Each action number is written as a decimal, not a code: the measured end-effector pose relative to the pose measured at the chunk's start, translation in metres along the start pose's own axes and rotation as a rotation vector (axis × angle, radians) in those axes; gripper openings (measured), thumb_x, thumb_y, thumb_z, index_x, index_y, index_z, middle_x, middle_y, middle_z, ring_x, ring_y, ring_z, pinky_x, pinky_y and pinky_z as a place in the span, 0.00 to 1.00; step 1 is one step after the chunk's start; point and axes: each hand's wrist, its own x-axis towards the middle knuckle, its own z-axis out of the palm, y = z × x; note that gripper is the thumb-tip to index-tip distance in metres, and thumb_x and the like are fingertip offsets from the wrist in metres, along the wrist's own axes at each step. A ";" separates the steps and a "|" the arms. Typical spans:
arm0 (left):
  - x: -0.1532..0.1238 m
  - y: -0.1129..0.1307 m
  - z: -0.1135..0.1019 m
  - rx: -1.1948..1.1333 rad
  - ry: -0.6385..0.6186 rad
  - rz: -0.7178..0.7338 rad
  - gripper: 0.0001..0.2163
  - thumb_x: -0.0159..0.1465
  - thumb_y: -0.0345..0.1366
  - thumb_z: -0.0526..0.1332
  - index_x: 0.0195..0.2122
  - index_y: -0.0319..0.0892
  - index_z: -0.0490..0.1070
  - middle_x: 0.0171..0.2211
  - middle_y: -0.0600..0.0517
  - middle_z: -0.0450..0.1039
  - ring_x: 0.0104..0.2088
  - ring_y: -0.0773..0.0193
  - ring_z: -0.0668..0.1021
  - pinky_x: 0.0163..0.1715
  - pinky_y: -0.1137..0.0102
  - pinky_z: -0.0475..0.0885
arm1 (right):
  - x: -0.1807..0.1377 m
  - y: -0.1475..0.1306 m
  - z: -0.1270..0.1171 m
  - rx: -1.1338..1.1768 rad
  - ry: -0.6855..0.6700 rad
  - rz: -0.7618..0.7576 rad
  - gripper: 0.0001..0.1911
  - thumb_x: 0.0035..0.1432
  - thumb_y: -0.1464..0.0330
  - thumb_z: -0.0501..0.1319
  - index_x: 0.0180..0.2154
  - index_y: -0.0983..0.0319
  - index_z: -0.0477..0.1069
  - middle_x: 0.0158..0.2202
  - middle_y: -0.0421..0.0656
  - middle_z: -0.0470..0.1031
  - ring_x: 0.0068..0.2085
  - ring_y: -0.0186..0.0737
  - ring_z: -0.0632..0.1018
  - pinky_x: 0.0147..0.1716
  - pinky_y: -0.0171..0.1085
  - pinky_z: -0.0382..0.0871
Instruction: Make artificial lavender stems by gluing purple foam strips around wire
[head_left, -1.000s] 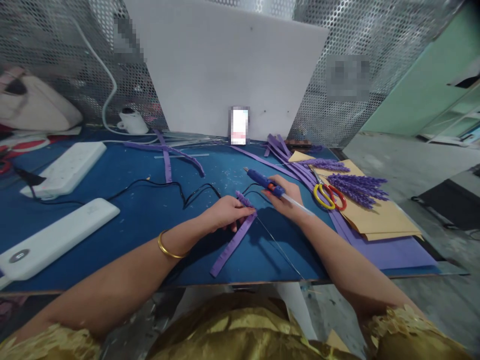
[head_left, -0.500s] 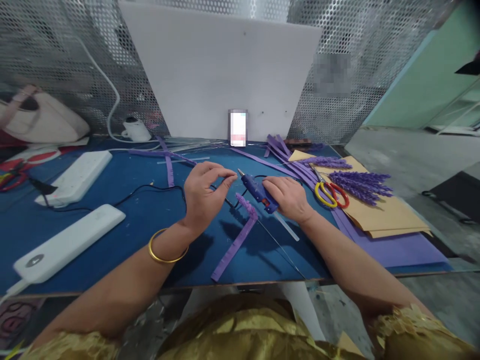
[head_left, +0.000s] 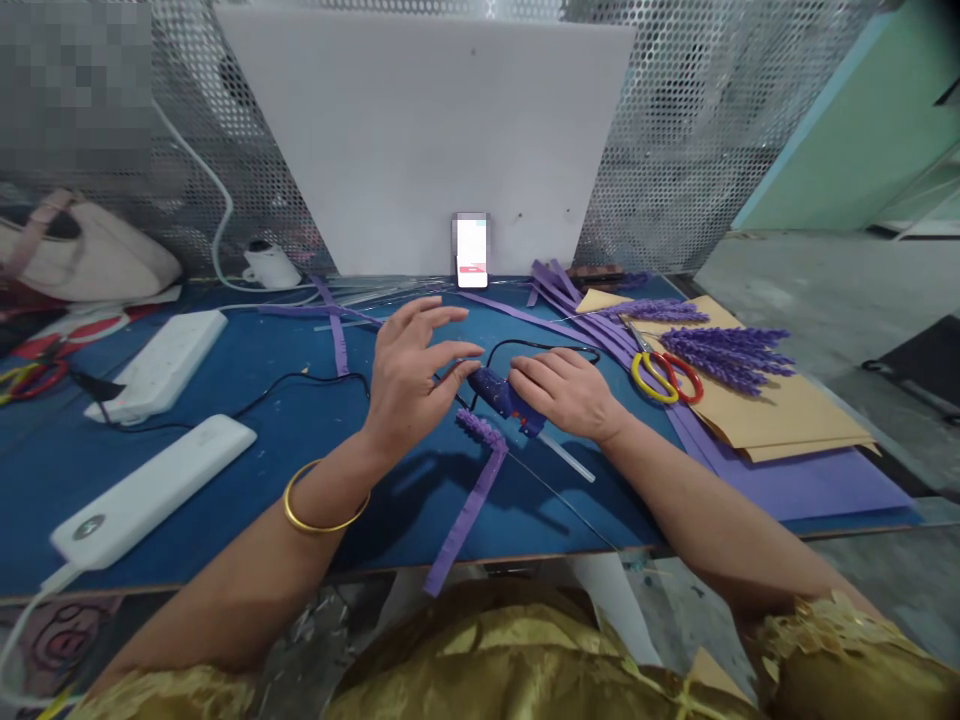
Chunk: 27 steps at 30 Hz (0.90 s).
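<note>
My right hand is closed over a blue glue gun lying on the blue table, with a clear glue stick poking out behind it. My left hand hovers just left of the gun's nozzle, fingers spread and bent, thumb and forefinger near the tip; nothing shows in it. A purple fringed foam strip lies below both hands, its rolled top end on a thin wire that runs toward the table's front edge. The gun's black cord loops behind my right hand.
Yellow and red scissors, finished purple lavender stems and brown and purple sheets lie at the right. White power strips are at the left. A phone leans on the white board. Loose purple strips lie behind.
My left hand let go of the strip, rose toward the gun's nozzle and opened. My right hand brought the glue gun down onto the table and lowered over it.
</note>
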 end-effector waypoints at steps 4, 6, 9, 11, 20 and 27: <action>0.008 0.002 -0.012 0.096 -0.165 0.072 0.07 0.66 0.37 0.61 0.36 0.51 0.80 0.56 0.51 0.73 0.65 0.48 0.65 0.65 0.44 0.53 | 0.002 -0.002 0.000 -0.027 -0.016 -0.034 0.09 0.68 0.74 0.53 0.46 0.63 0.70 0.45 0.49 0.79 0.39 0.41 0.74 0.40 0.42 0.64; 0.012 0.002 -0.016 0.139 -0.213 0.121 0.08 0.66 0.36 0.60 0.36 0.50 0.80 0.57 0.51 0.73 0.65 0.48 0.64 0.66 0.42 0.50 | 0.002 -0.003 0.000 -0.030 -0.032 -0.038 0.10 0.68 0.74 0.53 0.46 0.63 0.70 0.46 0.49 0.79 0.39 0.41 0.74 0.41 0.42 0.64; 0.020 0.001 -0.023 0.189 -0.286 0.205 0.08 0.67 0.34 0.59 0.35 0.47 0.79 0.57 0.49 0.73 0.65 0.47 0.64 0.66 0.41 0.46 | 0.002 -0.004 0.000 -0.033 -0.048 -0.041 0.10 0.69 0.74 0.52 0.46 0.63 0.70 0.46 0.49 0.78 0.39 0.41 0.73 0.42 0.42 0.64; 0.026 0.000 -0.027 0.160 -0.354 0.216 0.08 0.66 0.33 0.59 0.33 0.47 0.78 0.56 0.50 0.73 0.66 0.47 0.63 0.66 0.40 0.44 | 0.001 -0.004 0.001 -0.022 -0.045 -0.043 0.10 0.68 0.75 0.52 0.47 0.63 0.70 0.46 0.49 0.78 0.39 0.41 0.73 0.42 0.42 0.64; 0.040 -0.002 -0.028 0.031 -0.533 0.195 0.09 0.65 0.34 0.59 0.28 0.47 0.75 0.51 0.52 0.76 0.66 0.49 0.63 0.66 0.40 0.40 | 0.001 -0.005 0.002 0.005 -0.040 -0.038 0.10 0.69 0.75 0.51 0.47 0.63 0.69 0.45 0.48 0.78 0.39 0.40 0.73 0.40 0.42 0.64; 0.045 -0.002 -0.024 0.025 -0.525 0.250 0.10 0.63 0.35 0.59 0.25 0.49 0.74 0.47 0.52 0.77 0.65 0.48 0.64 0.66 0.40 0.40 | 0.001 -0.006 0.002 0.030 -0.044 -0.042 0.10 0.69 0.75 0.52 0.48 0.65 0.69 0.46 0.50 0.77 0.39 0.41 0.73 0.40 0.42 0.64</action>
